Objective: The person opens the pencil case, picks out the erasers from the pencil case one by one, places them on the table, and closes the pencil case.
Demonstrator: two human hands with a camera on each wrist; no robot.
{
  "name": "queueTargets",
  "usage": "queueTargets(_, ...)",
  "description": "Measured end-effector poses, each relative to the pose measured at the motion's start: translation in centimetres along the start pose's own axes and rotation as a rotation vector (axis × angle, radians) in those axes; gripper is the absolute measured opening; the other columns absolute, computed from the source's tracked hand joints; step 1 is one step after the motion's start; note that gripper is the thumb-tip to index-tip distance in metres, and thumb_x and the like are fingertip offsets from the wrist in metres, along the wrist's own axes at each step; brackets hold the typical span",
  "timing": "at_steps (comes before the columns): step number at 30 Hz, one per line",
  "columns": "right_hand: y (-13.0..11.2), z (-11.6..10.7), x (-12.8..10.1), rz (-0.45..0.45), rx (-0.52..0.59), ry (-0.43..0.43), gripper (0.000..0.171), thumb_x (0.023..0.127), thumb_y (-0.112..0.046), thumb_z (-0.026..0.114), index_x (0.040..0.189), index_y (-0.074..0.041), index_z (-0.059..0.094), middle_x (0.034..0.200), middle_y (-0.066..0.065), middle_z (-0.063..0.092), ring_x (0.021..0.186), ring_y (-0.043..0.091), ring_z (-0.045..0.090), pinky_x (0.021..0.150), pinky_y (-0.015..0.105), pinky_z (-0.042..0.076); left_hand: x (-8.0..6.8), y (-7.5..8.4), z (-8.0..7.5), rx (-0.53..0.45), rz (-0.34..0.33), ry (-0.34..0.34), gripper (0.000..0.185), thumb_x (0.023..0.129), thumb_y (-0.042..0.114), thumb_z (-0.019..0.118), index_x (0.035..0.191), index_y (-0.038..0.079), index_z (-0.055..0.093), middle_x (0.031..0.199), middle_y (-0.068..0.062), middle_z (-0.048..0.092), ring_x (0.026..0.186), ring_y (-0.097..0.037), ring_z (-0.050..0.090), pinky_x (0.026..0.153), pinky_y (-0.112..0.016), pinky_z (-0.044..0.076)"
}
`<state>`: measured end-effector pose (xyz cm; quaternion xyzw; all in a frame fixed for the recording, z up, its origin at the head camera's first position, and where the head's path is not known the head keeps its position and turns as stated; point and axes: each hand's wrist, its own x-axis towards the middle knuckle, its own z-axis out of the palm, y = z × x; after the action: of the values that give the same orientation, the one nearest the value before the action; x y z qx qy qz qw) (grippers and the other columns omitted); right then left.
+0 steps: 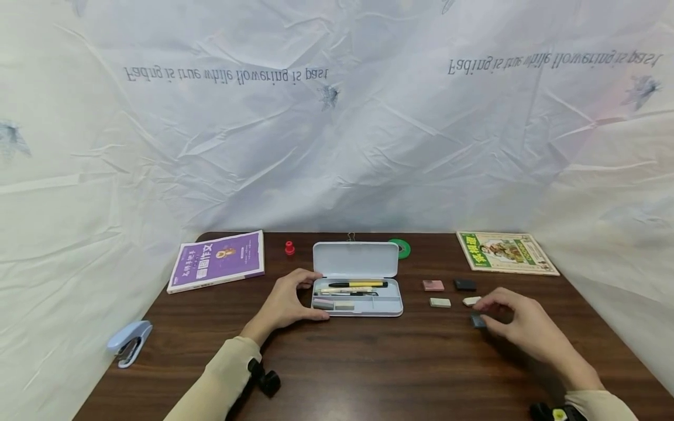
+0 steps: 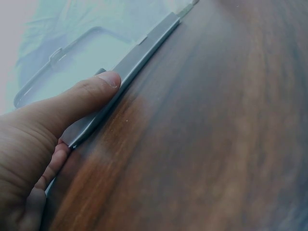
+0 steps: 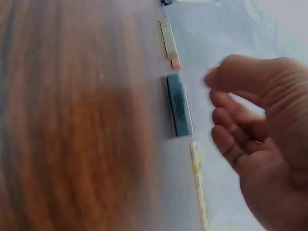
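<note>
A pale blue pencil case (image 1: 390, 306) lies on the table with its lid (image 1: 355, 259) raised. My left hand (image 1: 286, 301) grips the case's left end, thumb at the front edge and fingers at the back corner; in the left wrist view the thumb (image 2: 91, 94) presses on its rim. Inside are a yellow and black pen (image 1: 363, 285), other pens and two erasers (image 1: 344, 305). Fingers bent and apart, my right hand (image 1: 521, 321) hovers over a dark blue-grey eraser (image 1: 477, 321). The right wrist view shows that eraser (image 3: 178, 105) apart from the fingertips.
Nearby lie a pink eraser (image 1: 433, 285), a black one (image 1: 465, 285), a pale green one (image 1: 440, 303) and a small white one (image 1: 471, 301). Behind stand a red piece (image 1: 289, 248) and a green disc (image 1: 402, 248). Books (image 1: 221, 260) and a stapler (image 1: 130, 343) lie outward.
</note>
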<state>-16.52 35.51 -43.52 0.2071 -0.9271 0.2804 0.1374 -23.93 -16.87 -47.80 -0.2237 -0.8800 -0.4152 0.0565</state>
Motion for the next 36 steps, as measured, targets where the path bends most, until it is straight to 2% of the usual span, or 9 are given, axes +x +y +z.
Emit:
queueTargets(7, -2.5, 0.4, 2.3, -0.002, 0.077, 0.080, 0.036, 0.096, -0.007, 0.089, 0.129, -0.020, 0.079, 0.122, -0.001, 0.078, 0.097, 0.003, 0.071, 0.079, 0.019, 0.062, 0.0, 0.1, 0.1, -0.001, -0.001, -0.004, 0.089, 0.066, 0.052, 0.109, 0.143, 0.021, 0.074, 0.138, 0.005, 0.072, 0.123, -0.016, 0.070, 0.110, -0.042, 0.061)
queueTargets(12, -4.2, 1.6, 4.9, -0.029, 0.205, 0.068, 0.042, 0.099, -0.005, 0.086, 0.137, -0.018, 0.076, 0.127, 0.009, 0.078, 0.103, 0.014, 0.076, 0.086, 0.017, 0.062, -0.1, 0.1, 0.0, -0.004, -0.002, -0.005, 0.089, 0.066, 0.053, 0.109, 0.142, 0.022, 0.074, 0.137, 0.006, 0.072, 0.123, -0.016, 0.070, 0.110, -0.042, 0.061)
queueTargets(15, -5.5, 2.7, 6.7, -0.056, 0.263, 0.045, 0.042, 0.099, -0.004, 0.085, 0.138, -0.017, 0.075, 0.129, 0.009, 0.077, 0.107, 0.022, 0.078, 0.088, 0.021, 0.064, -0.1, 0.2, 0.0, -0.003, 0.001, -0.001, 0.089, 0.066, 0.052, 0.109, 0.142, 0.021, 0.074, 0.137, 0.006, 0.072, 0.123, -0.016, 0.070, 0.110, -0.042, 0.061)
queueTargets(20, -8.4, 4.7, 9.8, -0.127, 0.373, 0.017, 0.039, 0.099, -0.004, 0.085, 0.136, -0.013, 0.076, 0.128, 0.012, 0.076, 0.109, 0.031, 0.077, 0.091, 0.035, 0.068, -0.1, 0.1, 0.0, 0.002, 0.009, 0.005, 0.090, 0.065, 0.051, 0.110, 0.142, 0.020, 0.074, 0.138, 0.005, 0.072, 0.123, -0.016, 0.071, 0.109, -0.041, 0.061)
queueTargets(25, -11.3, 6.1, 12.2, -0.193, 0.444, 0.002, 0.040, 0.099, -0.004, 0.085, 0.137, -0.011, 0.076, 0.131, 0.012, 0.075, 0.113, 0.031, 0.075, 0.094, 0.038, 0.067, 0.0, 0.0, 0.1, 0.001, 0.006, 0.009, 0.090, 0.065, 0.050, 0.110, 0.142, 0.020, 0.074, 0.137, 0.006, 0.072, 0.123, -0.015, 0.071, 0.110, -0.040, 0.061)
queueTargets(33, -14.4, 8.1, 14.5, -0.258, 0.503, -0.049, 0.039, 0.099, -0.003, 0.085, 0.136, -0.013, 0.076, 0.130, 0.011, 0.075, 0.117, 0.037, 0.073, 0.102, 0.044, 0.064, 0.0, 0.1, 0.1, -0.005, 0.002, 0.009, 0.091, 0.064, 0.051, 0.110, 0.142, 0.019, 0.074, 0.137, 0.005, 0.073, 0.122, -0.015, 0.071, 0.109, -0.041, 0.061)
queueTargets(36, -14.9, 9.2, 14.7, -0.267, 0.488, -0.094, 0.036, 0.099, -0.003, 0.085, 0.133, -0.011, 0.077, 0.127, 0.013, 0.077, 0.113, 0.034, 0.075, 0.100, 0.044, 0.065, 0.1, 0.2, 0.0, -0.002, 0.003, 0.008, 0.090, 0.065, 0.051, 0.110, 0.142, 0.020, 0.074, 0.136, 0.006, 0.073, 0.122, -0.015, 0.071, 0.109, -0.041, 0.061)
